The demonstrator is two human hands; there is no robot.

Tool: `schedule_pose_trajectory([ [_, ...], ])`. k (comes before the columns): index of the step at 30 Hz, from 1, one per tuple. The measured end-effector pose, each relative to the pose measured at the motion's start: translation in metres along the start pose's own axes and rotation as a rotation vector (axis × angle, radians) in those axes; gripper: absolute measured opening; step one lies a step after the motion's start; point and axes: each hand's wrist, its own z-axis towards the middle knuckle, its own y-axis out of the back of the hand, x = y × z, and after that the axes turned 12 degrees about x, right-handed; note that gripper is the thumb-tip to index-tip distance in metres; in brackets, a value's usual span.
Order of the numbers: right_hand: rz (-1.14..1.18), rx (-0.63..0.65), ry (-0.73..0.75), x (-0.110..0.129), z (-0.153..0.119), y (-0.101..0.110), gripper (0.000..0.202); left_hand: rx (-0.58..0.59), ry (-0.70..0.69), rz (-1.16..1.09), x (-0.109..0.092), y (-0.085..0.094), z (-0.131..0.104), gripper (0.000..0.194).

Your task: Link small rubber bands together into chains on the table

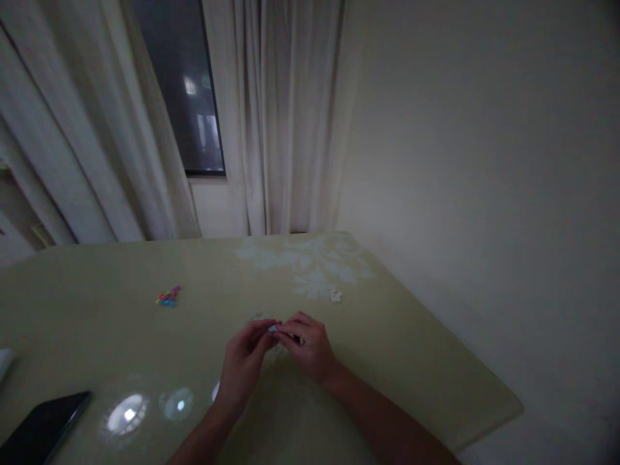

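Observation:
My left hand (246,358) and my right hand (310,345) meet above the middle of the table. Between their fingertips is a small pale, bluish-white piece (273,329), too small to name. Both hands are closed in a pinch on it, and the fingers cover most of it. Beyond my right hand lies a little group of white pieces (336,296). Farther off to the left sits a small heap of colourful pieces (168,297) in pink, red, blue and yellow.
A dark flat device (43,426) lies at the table's near left, with a white object (6,360) behind it. The greenish table (387,361) has a pale floral pattern and meets a wall on the right. Curtains (290,116) hang behind it.

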Motion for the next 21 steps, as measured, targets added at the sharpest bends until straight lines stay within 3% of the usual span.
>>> schedule_pose_trajectory([
  [6,0.063,0.038,-0.081,0.001,0.004,0.005,0.022,0.091,-0.040,0.158,0.003,0.012,0.004,0.042],
  [10,0.137,-0.033,-0.178,-0.007,0.008,0.010,0.022,-0.057,-0.069,0.654,0.001,0.046,0.015,0.049],
  [12,0.160,-0.061,-0.218,-0.013,0.010,0.012,0.022,-0.068,-0.097,0.861,0.004,0.063,0.020,0.066],
  [14,0.162,-0.074,-0.245,-0.019,0.011,0.014,0.023,-0.032,-0.034,0.990,0.010,0.074,0.024,0.081],
  [17,0.140,-0.064,-0.271,-0.026,0.013,0.016,0.023,0.077,0.066,1.032,0.017,0.077,0.025,0.085],
  [21,0.060,0.022,-0.306,-0.030,0.013,0.015,0.020,0.164,0.055,0.979,0.020,0.065,0.021,0.078],
])
